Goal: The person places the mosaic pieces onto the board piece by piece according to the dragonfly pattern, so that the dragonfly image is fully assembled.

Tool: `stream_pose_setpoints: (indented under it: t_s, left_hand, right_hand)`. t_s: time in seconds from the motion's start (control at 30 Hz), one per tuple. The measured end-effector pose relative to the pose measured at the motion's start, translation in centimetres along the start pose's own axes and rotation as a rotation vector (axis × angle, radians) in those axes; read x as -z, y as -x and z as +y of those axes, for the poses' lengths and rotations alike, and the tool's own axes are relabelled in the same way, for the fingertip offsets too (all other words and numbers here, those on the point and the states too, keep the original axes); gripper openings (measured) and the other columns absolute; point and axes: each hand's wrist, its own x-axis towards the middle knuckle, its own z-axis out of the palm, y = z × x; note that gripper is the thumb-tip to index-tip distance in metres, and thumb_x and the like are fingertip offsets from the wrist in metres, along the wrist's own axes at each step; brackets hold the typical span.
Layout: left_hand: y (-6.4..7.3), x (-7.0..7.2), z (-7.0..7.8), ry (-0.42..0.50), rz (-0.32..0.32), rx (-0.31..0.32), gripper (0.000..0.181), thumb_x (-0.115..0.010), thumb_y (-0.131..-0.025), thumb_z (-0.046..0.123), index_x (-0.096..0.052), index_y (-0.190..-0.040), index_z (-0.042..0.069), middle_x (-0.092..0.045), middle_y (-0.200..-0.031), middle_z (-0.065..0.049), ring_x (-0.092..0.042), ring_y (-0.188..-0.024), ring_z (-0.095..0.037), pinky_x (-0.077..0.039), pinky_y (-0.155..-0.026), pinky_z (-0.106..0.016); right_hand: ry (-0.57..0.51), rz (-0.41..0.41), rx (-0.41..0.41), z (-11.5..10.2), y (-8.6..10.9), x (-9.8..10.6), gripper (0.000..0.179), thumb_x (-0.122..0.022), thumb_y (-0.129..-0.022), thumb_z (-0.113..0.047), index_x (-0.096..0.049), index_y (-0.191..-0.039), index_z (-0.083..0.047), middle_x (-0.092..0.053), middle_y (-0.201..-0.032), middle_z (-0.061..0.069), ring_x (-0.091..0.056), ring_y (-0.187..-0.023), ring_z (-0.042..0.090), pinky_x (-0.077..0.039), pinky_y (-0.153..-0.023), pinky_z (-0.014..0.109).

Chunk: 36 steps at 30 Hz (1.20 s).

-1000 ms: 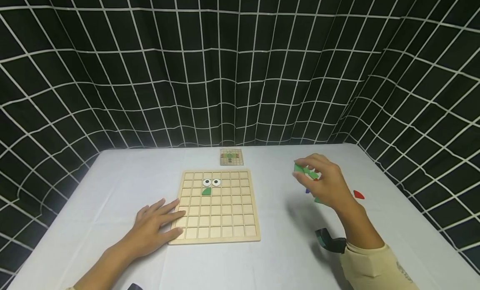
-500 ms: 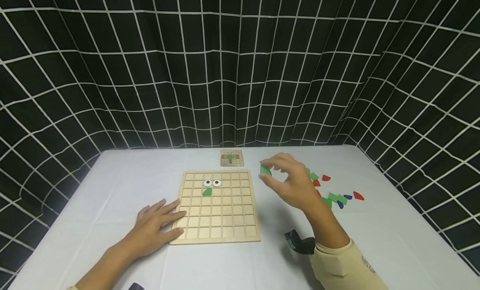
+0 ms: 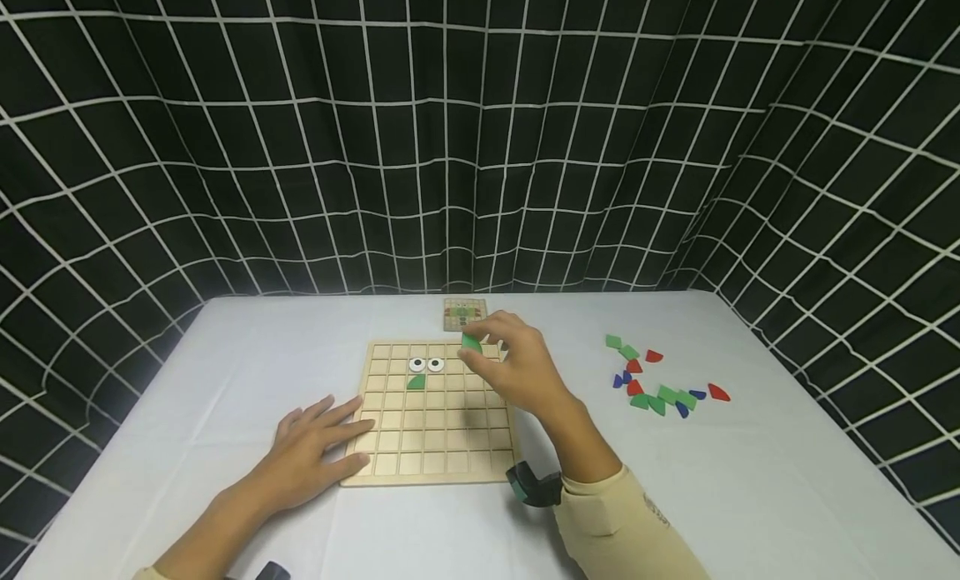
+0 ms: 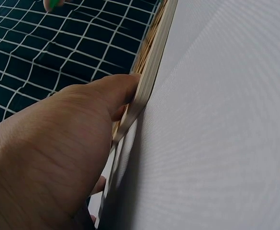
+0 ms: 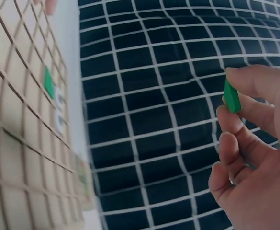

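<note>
My right hand pinches a green tile between thumb and fingers, raised over the upper right part of a wooden grid board. In the right wrist view the green tile shows its edge and looks to have one curved side. My left hand rests with spread fingers on the board's left edge; its thumb touches the rim in the left wrist view. Two round eye pieces lie side by side in the board's upper squares. Directly below the left one sits a green quarter-round tile.
A small picture card with a coloured figure on a grid lies behind the board, partly covered by my right hand. On the right, loose green tiles, red tiles and blue tiles are scattered on the white table.
My right hand has moved left from the loose tiles to above the board, carrying the green tile. The left hand stays in place on the board's edge.
</note>
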Motion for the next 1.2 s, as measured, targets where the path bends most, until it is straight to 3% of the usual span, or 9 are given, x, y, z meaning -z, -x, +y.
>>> stream_pose_setpoints:
  t_s: [0.17, 0.33, 0.57, 0.73, 0.93, 1.2]
  left_hand:
    - [0.0, -0.1, 0.0, -0.006, -0.001, -0.001, 0.045, -0.078, -0.099, 0.042, -0.078, -0.136, 0.015, -0.056, -0.159, -0.013, -0.038, -0.15, -0.056, -0.016, -0.113, -0.082]
    - [0.0, -0.1, 0.1, -0.01, -0.005, 0.004, 0.046, -0.078, -0.099, 0.043, -0.078, -0.136, 0.015, -0.056, -0.16, -0.013, -0.038, -0.15, -0.056, -0.016, -0.113, -0.083]
    - [-0.1, -0.4, 0.2, 0.01, -0.016, 0.006, 0.047, -0.077, -0.1, 0.044, -0.077, -0.137, 0.015, -0.056, -0.16, -0.013, -0.037, -0.151, -0.056, -0.014, -0.114, -0.083]
    - [0.0, -0.3, 0.4, -0.001, -0.006, 0.0, 0.046, -0.078, -0.1, 0.042, -0.078, -0.136, 0.014, -0.056, -0.16, -0.013, -0.038, -0.15, -0.056, -0.015, -0.113, -0.083]
    - [-0.1, 0.0, 0.4, -0.01, -0.009, 0.003, 0.047, -0.078, -0.1, 0.043, -0.077, -0.137, 0.014, -0.055, -0.161, -0.014, -0.038, -0.15, -0.057, -0.015, -0.113, -0.084]
    - [-0.1, 0.2, 0.3, -0.005, -0.016, 0.013, 0.047, -0.078, -0.1, 0.042, -0.077, -0.137, 0.014, -0.055, -0.16, -0.015, -0.037, -0.15, -0.056, -0.014, -0.114, -0.083]
  right_hand:
    - [-0.005, -0.032, -0.094, 0.4, -0.5, -2.3, 0.024, -0.081, -0.096, -0.004, -0.079, -0.119, 0.002, -0.076, -0.116, 0.011, -0.067, -0.107, 0.034, -0.058, -0.089, 0.052]
    - [0.0, -0.064, -0.156, 1.1, -0.9, -4.4, 0.022, -0.08, -0.097, -0.006, -0.078, -0.119, 0.001, -0.074, -0.113, 0.01, -0.066, -0.106, 0.035, -0.057, -0.088, 0.048]
    - [-0.008, -0.123, -0.234, 2.5, -0.5, -6.1, 0.025, -0.078, -0.101, -0.01, -0.077, -0.122, 0.003, -0.074, -0.118, 0.01, -0.066, -0.109, 0.037, -0.058, -0.089, 0.046]
    - [0.02, -0.164, -0.251, 3.7, -0.1, -6.9, 0.025, -0.078, -0.101, -0.01, -0.077, -0.123, 0.002, -0.073, -0.109, 0.007, -0.067, -0.102, 0.03, -0.059, -0.084, 0.042]
    - [0.117, -0.244, -0.333, 4.7, 0.1, -7.9, 0.024, -0.08, -0.1, -0.011, -0.08, -0.123, -0.004, -0.069, -0.096, 0.001, -0.062, -0.088, 0.017, -0.056, -0.077, 0.036]
    - [0.175, -0.282, -0.345, 5.0, 0.0, -8.8, 0.027, -0.083, -0.099, -0.014, -0.08, -0.123, -0.005, -0.065, -0.092, -0.001, -0.06, -0.084, 0.016, -0.055, -0.076, 0.035]
